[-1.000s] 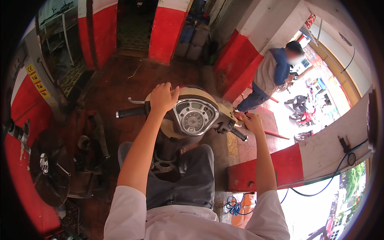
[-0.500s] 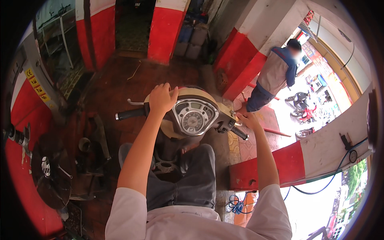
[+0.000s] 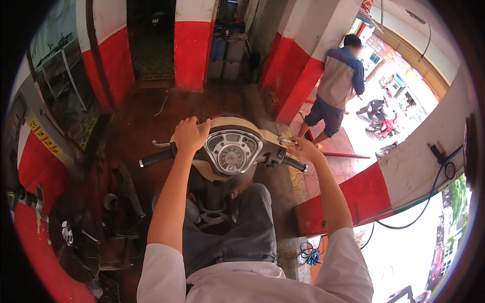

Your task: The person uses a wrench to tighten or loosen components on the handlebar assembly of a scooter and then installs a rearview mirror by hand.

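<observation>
A cream scooter handlebar cover with a round-dialled instrument panel is in front of me. My left hand is closed over the cover's left side, beside the left grip and its silver brake lever. At the right end, my right hand has its fingers drawn together by a small metal part, above the right grip. What those fingertips hold is too small to make out. Below the handlebar, the steering column stands between my knees.
Another person stands by the opening at the right, with parked motorbikes beyond. A red and white beam lies close to my right arm. Metal equipment with a dark round disc stands at left. Blue hose lies coiled lower right.
The view has shifted, so the room appears lower and further left. Both hands stay at the same places on the handlebar. The other person's legs are now further apart.
</observation>
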The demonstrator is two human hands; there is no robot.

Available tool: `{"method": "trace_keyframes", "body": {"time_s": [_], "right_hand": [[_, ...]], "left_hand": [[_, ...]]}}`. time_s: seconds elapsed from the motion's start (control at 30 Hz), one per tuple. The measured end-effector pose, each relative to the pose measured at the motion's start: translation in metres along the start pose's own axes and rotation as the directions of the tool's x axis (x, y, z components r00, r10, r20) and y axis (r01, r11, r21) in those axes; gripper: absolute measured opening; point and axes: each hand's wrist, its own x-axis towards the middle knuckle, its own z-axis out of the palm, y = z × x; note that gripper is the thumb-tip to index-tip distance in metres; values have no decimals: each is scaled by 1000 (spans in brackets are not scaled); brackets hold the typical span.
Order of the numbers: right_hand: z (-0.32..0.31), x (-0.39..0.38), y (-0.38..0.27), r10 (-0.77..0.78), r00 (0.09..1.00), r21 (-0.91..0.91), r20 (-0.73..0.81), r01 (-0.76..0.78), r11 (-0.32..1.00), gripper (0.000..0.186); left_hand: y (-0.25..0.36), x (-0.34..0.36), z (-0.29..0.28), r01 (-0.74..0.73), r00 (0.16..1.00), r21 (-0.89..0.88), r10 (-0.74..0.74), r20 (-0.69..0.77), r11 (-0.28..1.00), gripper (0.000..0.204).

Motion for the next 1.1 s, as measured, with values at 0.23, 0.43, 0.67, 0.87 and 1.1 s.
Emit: {"method": "trace_keyframes", "body": {"time_s": [0.23,0.43,0.67,0.87,1.1], "right_hand": [[36,-27,-26,-192,942,-520,-277,21,854,123],[43,-26,-25,-150,933,-494,-327,-33,869,86],[40,-26,-27,-72,956,-442,-285,-64,895,83],[37,-26,-24,-83,956,-449,-282,-55,892,86],[21,-21,-23,-44,992,-358,-115,0,934,97]], "left_hand": [[0,-1,-1,19,999,-5,-19,37,1000,49],[1,0,-3,15,999,16,-16,44,1000,48],[0,0,0,-4,1000,-8,4,-16,1000,46],[2,-1,-4,17,1000,29,-17,19,999,47],[0,0,-2,1,1000,3,-1,22,1000,47]]}}
